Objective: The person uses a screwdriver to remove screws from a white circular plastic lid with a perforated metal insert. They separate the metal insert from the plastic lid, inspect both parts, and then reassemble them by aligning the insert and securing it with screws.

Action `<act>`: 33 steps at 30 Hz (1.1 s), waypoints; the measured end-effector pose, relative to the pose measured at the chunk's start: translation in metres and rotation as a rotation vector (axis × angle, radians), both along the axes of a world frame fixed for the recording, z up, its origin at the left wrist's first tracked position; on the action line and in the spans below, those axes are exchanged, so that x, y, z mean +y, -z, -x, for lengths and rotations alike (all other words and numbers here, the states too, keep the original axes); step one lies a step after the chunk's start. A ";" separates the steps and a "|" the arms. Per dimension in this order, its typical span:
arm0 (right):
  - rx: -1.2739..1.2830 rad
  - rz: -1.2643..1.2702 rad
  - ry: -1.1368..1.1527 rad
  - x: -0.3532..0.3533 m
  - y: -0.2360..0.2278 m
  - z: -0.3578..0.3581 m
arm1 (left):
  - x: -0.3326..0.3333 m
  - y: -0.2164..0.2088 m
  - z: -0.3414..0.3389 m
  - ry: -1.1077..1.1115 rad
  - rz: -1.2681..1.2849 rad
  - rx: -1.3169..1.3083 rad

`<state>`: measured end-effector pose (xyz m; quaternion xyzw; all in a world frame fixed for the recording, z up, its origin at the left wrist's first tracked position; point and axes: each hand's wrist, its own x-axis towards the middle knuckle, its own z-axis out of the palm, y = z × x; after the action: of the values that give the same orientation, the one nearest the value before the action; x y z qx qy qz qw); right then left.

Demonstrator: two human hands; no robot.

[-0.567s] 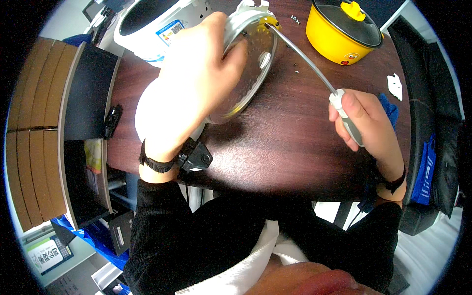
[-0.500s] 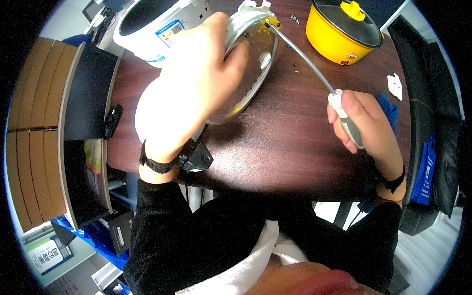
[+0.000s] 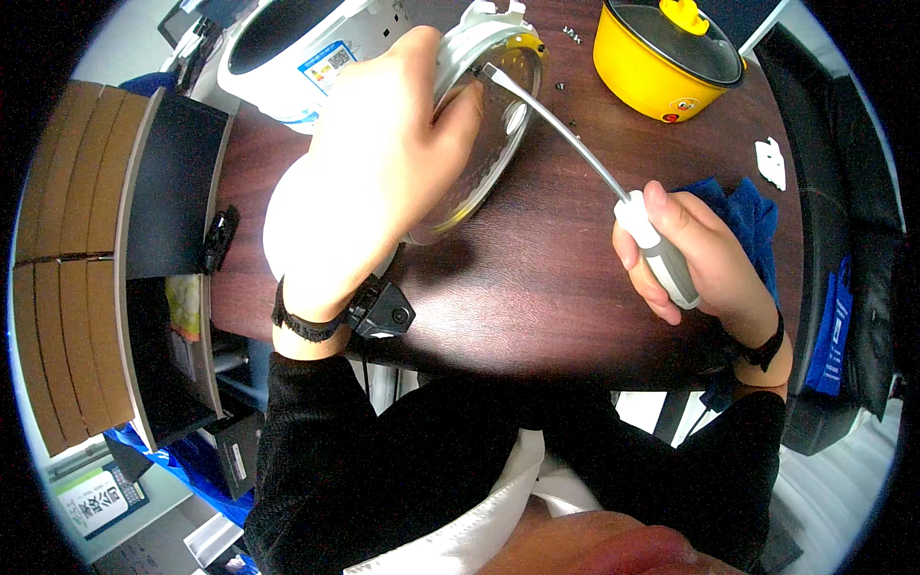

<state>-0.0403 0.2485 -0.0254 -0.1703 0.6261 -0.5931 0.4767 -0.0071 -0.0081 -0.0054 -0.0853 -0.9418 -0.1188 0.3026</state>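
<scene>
My left hand (image 3: pixel 383 158) grips a round white appliance lid (image 3: pixel 470 43), holding it tilted up on edge over the table. Its shiny inner side faces right, with a yellowish patch near the top; my palm hides much of the rest. In my right hand (image 3: pixel 704 251) is a screwdriver (image 3: pixel 580 149) with a white and grey handle, fingers wrapped round it. The long metal shaft slants up and left, its tip beside a dark spot on the lid's inner face, near my left fingertips. Whether the tip touches is unclear.
Behind my left hand stands a white cooker body (image 3: pixel 316 57) with a label. A yellow pot (image 3: pixel 652 81) with a dark lid is at the far right. Several small screws (image 3: pixel 571 36) lie between them. A blue cloth (image 3: pixel 752 220) and a white plastic piece (image 3: pixel 770 163) are at right.
The screwdriver's tip has shifted left and nearer along the lid's inner face, away from the yellowish patch. My right hand has come left and slightly nearer; my left hand keeps its hold.
</scene>
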 end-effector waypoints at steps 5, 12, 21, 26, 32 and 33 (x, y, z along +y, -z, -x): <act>0.016 -0.012 0.008 0.000 0.001 0.000 | 0.002 -0.006 -0.002 -0.013 0.002 -0.049; -0.046 0.028 -0.007 -0.002 -0.003 -0.002 | 0.002 -0.003 0.000 0.016 0.005 -0.020; 1.015 -0.367 0.094 -0.002 -0.001 0.002 | 0.004 -0.002 0.000 -0.031 0.004 -0.056; 1.511 -0.482 0.361 -0.006 -0.001 -0.003 | 0.002 -0.001 -0.002 0.020 0.043 0.011; 1.506 -0.320 0.448 -0.004 0.001 0.004 | 0.002 -0.009 -0.001 0.032 -0.013 -0.102; 1.376 -0.309 0.394 -0.003 -0.001 0.002 | 0.002 -0.010 -0.001 0.019 -0.020 -0.111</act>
<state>-0.0428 0.2457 -0.0245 -0.3195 0.8794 -0.3315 -0.1214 -0.0064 -0.0058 0.0049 -0.0845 -0.9551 -0.1354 0.2498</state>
